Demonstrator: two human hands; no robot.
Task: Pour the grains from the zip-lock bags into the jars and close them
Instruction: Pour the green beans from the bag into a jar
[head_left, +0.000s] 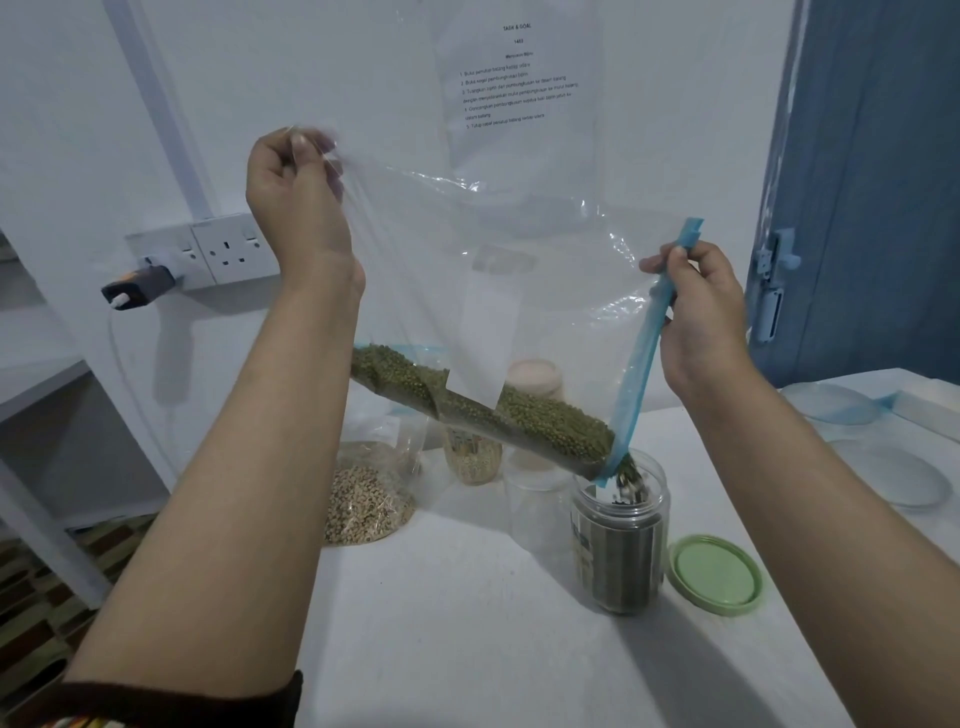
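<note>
**Green grains running from the bag into the jar**

The left hand (293, 192) pinches the upper corner of the clear zip-lock bag (467, 249), plastic caught between curled fingertips. The green grains (493, 415) lie along the bag's sagging lower edge (sloping down to the right). The right hand (696, 312) grips the blue zip strip (649, 338), thumb and fingers closed round it. Below it, grains spill into the open jar (623, 535) on the white table (467, 623), a green lid (714, 574) just beside it.
</note>
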